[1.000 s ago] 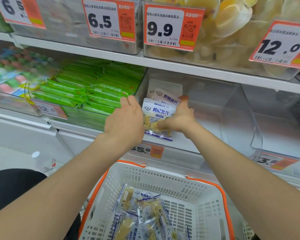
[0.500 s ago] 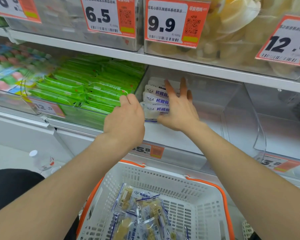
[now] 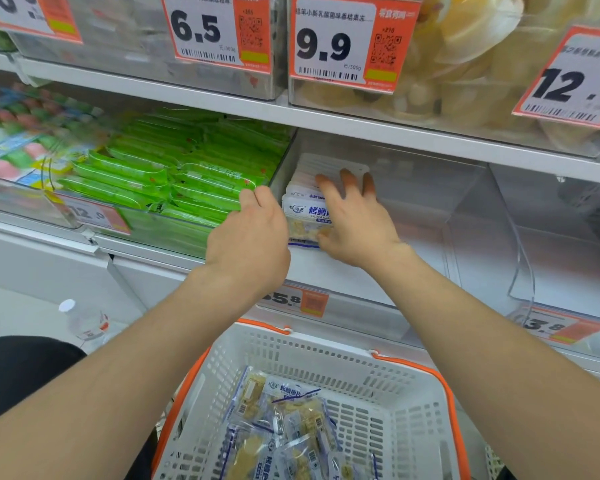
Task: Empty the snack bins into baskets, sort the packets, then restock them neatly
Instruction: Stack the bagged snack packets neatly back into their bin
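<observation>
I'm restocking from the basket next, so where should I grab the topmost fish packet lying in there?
Probably pinch the fish packet by its flat sealed edge, coming straight down from above. It lies face up on the loose pile, so the thin edge is the easiest part to reach. The walls of the basket would hinder any sideways approach.

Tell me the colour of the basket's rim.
Orange rim on the white basket; the head view shows it.

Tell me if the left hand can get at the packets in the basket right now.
Probably yes: the basket is open-topped below the left hand, and nothing covers its packets.
</observation>
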Available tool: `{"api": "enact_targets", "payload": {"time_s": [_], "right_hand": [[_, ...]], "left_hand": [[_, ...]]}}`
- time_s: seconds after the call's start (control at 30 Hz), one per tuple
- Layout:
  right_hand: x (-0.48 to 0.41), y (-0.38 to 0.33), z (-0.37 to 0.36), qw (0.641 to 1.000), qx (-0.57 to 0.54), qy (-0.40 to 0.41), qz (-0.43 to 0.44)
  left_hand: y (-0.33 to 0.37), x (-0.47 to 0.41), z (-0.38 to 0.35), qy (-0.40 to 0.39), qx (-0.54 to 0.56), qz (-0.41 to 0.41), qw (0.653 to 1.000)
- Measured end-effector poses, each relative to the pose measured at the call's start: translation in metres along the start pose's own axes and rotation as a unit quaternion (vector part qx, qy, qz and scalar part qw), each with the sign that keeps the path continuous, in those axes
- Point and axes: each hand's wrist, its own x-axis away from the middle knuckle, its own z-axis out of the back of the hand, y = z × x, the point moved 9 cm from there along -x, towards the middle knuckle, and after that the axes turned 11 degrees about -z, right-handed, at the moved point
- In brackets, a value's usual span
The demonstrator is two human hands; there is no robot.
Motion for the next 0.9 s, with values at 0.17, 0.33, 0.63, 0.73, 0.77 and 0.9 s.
{"api": "enact_targets", "payload": {"time_s": [0.17, 0.33, 0.63, 0.73, 0.77, 0.9], "right_hand": [[0.002, -0.008, -0.005, 0.999, 0.032, 0.020, -0.007], [0.008, -0.001, 0.007, 0.999, -0.011, 0.031, -0.032], [0.023, 0.015, 0.011, 0.978, -0.188, -0.021, -0.091], [0.025, 0.014, 0.008, 0.967, -0.232, -0.036, -0.097], [0.027, 0.012, 0.007, 0.967, -0.234, -0.034, -0.096], [0.031, 0.008, 0.003, 0.970, -0.222, -0.029, -0.098]], "left_hand": [[0.000, 0.002, 0.000, -0.001, -0.005, 0.000, 1.000], [0.001, 0.004, 0.002, 0.026, -0.011, -0.002, 1.000], [0.046, 0.020, 0.021, 0.101, -0.062, -0.190, 0.975], [0.047, 0.025, 0.004, 0.028, -0.016, -0.209, 0.977], [0.046, 0.028, -0.003, 0.004, -0.012, -0.212, 0.977], [0.047, 0.037, -0.021, -0.061, -0.033, -0.236, 0.969]]}}
